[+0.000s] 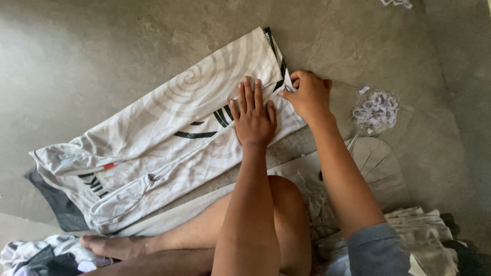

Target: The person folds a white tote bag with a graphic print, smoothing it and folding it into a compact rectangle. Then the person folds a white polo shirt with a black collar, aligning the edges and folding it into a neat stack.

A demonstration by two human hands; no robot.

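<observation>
Right hand [308, 95] pinched shut on shirt [169, 138] hem corner at 1 o'clock. Left hand [252, 116] lay flat, open, pressing cloth just beside, at 8 o'clock of it. Shirt's long axis ran from 1 toward 8 o'clock across floor [92, 56].

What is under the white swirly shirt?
The white swirly shirt lies on the grey concrete floor, and a dark grey cloth pokes out below its left end. The left hand presses flat on top. Anything else beneath is covered.
</observation>
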